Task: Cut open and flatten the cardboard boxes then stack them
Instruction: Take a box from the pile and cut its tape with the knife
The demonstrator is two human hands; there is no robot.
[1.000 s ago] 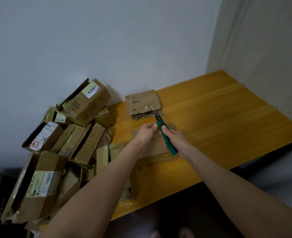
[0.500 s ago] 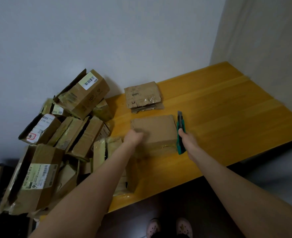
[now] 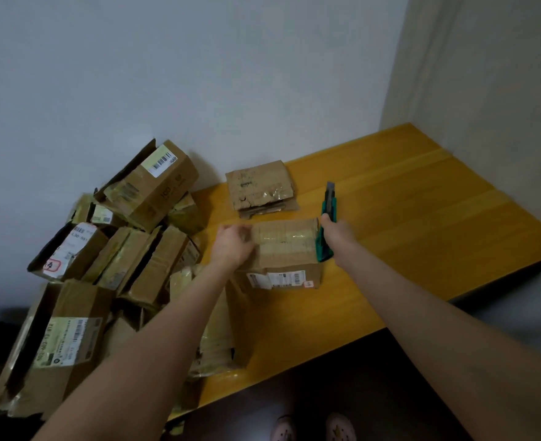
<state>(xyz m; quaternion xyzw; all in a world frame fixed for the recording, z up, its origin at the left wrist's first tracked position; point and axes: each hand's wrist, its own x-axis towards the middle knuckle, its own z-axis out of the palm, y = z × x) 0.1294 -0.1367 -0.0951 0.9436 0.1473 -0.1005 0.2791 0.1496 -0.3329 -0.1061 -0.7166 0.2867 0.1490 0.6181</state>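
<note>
Box (image 3: 289, 254) under fingers of left hand (image 3: 231, 246): brown cardboard, matt; tape (image 3: 281, 238) across top clear, glossy; label (image 3: 278, 279) on near face white paper, smooth
Knife (image 3: 329, 211) in fingers of right hand (image 3: 336, 232): green plastic body, slight sheen; blade (image 3: 330, 190) beyond fingertips grey metal, dull
Flat cardboard stack (image 3: 259, 186) beyond fingers: matt, rough torn edges
Table (image 3: 422, 218) right of fingers: yellow wood, smooth, soft sheen
Box pile (image 3: 135, 249) left of fingers: cardboard, yellowish glossy tape, paper labels

Dim, flat indoor light; soft shadows, wide-angle edge distortion, slight blur.
</note>
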